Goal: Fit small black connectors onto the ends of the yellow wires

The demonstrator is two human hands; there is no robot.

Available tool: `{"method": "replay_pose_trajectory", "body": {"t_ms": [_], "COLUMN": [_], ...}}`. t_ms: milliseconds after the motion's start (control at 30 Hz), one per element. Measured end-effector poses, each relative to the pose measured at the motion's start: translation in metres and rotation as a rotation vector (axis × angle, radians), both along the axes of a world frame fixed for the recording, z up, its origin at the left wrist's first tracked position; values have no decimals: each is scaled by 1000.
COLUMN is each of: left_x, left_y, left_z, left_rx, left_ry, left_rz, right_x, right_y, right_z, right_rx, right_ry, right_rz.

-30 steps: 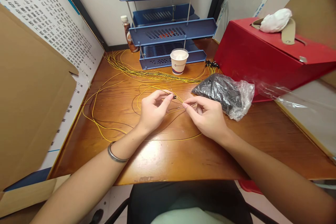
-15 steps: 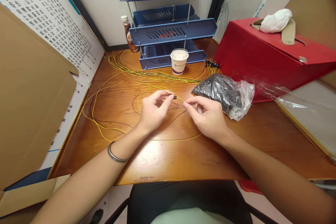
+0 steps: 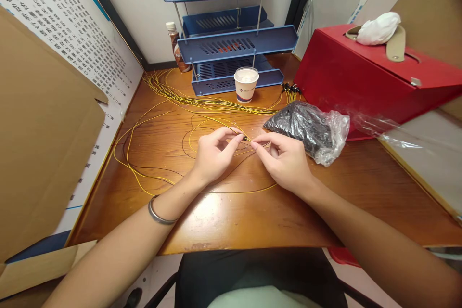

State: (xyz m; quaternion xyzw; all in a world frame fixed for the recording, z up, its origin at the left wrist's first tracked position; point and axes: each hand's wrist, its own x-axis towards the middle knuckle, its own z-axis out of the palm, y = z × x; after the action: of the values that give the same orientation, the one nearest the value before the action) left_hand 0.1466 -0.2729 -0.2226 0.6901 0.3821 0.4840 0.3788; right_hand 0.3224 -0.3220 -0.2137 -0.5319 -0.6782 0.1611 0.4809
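Note:
My left hand [image 3: 216,156] pinches a small black connector [image 3: 245,138] between thumb and forefinger. Close on its right, my right hand [image 3: 285,159] is closed on a thin yellow wire at the fingertips. Loose yellow and dark wires [image 3: 134,167] loop over the wooden table [image 3: 231,231] to the left and under the hands. Behind them lies a long bundle of yellow and black wires [image 3: 202,102], with black connectors [image 3: 290,88] at its right end. A clear plastic bag [image 3: 306,127] of small black parts rests beyond my right hand.
A lidded paper cup [image 3: 246,87] stands before a blue tiered rack [image 3: 238,48], with a brown bottle [image 3: 177,50] left of it. The red box [image 3: 361,72] fills the back right. Cardboard [image 3: 46,130] borders the left side.
My left hand has moved slightly right with the black connector, closer to my right fingertips. My right hand has shifted very slightly left.

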Motion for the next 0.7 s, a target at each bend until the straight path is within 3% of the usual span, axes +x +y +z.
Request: {"method": "replay_pose_trajectory", "body": {"t_ms": [233,700], "left_x": [0,-1], "left_y": [2,2], "left_z": [-2,0], "left_rx": [-14,-9], "left_ry": [-74,-32], "left_rz": [82,23], "right_x": [-2,0], "right_y": [0,0], "right_z": [-1,-2], "right_rx": [-25,-20], "right_ry": [18,10], "right_rz": [-23,-11]}}
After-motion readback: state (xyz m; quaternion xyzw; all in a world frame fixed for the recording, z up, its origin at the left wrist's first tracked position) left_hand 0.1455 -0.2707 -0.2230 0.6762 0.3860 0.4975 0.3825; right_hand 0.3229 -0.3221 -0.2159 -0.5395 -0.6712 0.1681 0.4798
